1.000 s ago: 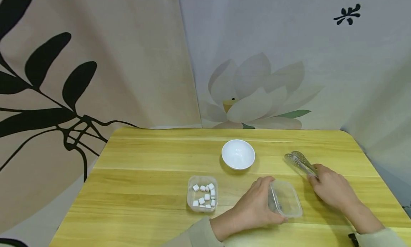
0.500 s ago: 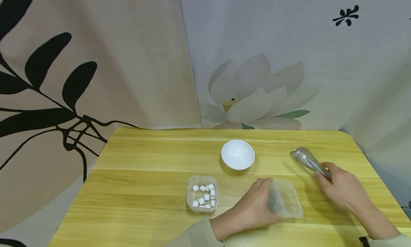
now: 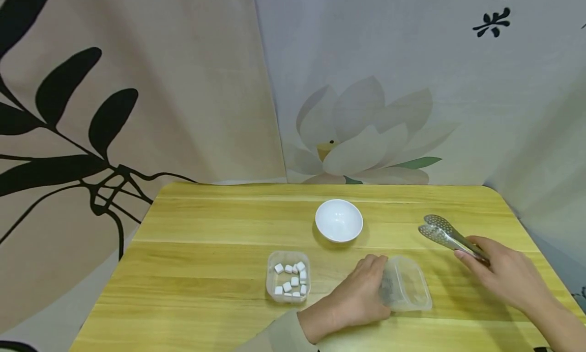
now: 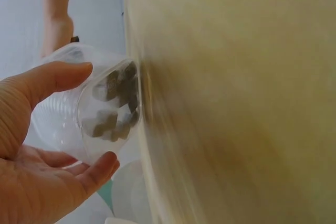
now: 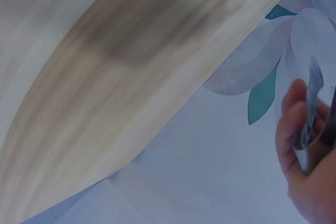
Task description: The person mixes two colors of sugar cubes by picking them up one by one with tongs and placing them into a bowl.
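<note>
My left hand [image 3: 354,296] grips a clear plastic container [image 3: 407,286] that stands tilted over the table's right half. In the left wrist view, several greyish cubes [image 4: 107,124] show through the container's wall, with the thumb on one side and fingers on the other. My right hand [image 3: 508,270] holds metal tongs [image 3: 441,230] by the handle end, raised above the table. Their perforated tips point up and left, slightly parted, with nothing between them. The right wrist view catches only part of the tongs [image 5: 313,93] at its right edge.
A second clear container [image 3: 271,278] with several white cubes [image 3: 294,281] sits left of my left hand. Behind both containers stands a white bowl [image 3: 339,221]. The wooden table [image 3: 206,250] ends against a printed curtain [image 3: 220,87] at the back.
My right hand has drawn back to the right with the tongs; their tips have closed together and parted again. My left hand stays in place, the container nearly unmoved.
</note>
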`<state>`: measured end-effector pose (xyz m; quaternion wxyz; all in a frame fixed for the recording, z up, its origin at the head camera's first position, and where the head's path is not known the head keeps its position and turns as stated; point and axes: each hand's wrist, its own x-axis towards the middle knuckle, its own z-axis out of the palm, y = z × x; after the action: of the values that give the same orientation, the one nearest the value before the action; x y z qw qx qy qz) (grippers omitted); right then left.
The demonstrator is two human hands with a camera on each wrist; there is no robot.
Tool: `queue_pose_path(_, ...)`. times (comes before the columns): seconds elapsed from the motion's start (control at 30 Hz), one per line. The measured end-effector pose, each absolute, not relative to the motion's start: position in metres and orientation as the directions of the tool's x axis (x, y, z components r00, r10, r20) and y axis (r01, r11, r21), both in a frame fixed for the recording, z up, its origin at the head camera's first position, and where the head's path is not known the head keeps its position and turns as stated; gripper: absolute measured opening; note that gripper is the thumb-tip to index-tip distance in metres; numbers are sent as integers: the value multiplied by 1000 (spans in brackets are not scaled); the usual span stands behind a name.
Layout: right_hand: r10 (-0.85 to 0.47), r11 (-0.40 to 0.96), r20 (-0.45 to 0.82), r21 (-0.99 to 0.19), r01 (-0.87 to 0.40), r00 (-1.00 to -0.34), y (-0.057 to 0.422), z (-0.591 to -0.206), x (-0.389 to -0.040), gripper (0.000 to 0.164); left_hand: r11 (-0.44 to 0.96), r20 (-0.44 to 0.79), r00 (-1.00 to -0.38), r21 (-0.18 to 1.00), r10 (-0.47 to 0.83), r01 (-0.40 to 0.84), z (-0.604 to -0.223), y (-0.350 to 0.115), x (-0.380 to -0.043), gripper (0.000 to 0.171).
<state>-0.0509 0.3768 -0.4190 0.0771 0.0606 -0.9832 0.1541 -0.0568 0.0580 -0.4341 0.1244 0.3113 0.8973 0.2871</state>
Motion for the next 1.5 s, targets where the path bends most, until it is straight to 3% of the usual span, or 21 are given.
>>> queue_pose_path(0.53, -262, 903, 370, -230, -362, -891, 382, -413, -32, 36, 598, -13, -743, 603, 669, 528, -436, 54, -59, 97)
queue_pose_path(0.8, -313, 903, 401, -155, -401, -861, 383, -406, -23, 41, 582, 31, -713, 555, 700, 595, -436, 51, -61, 99)
queue_pose_path(0.97, -389, 864, 466, -115, -490, -795, 379, -405, -20, 42, 583, 36, -704, 532, 709, 614, -436, 51, -61, 101)
queue_pose_path(1.13, -448, 816, 516, -98, -570, -730, 371, -404, -21, 65, 587, 40, -698, 508, 715, 631, -435, 51, -61, 99)
queue_pose_path(1.23, -473, 804, 520, -77, -590, -712, 366, -404, -20, 71, 585, 48, -695, 500, 718, 639, -434, 51, -61, 97)
queue_pose_path(1.5, -522, 782, 496, -47, -621, -694, 353, -408, -20, 65, 594, 62, -700, 480, 712, 646, -434, 51, -60, 97)
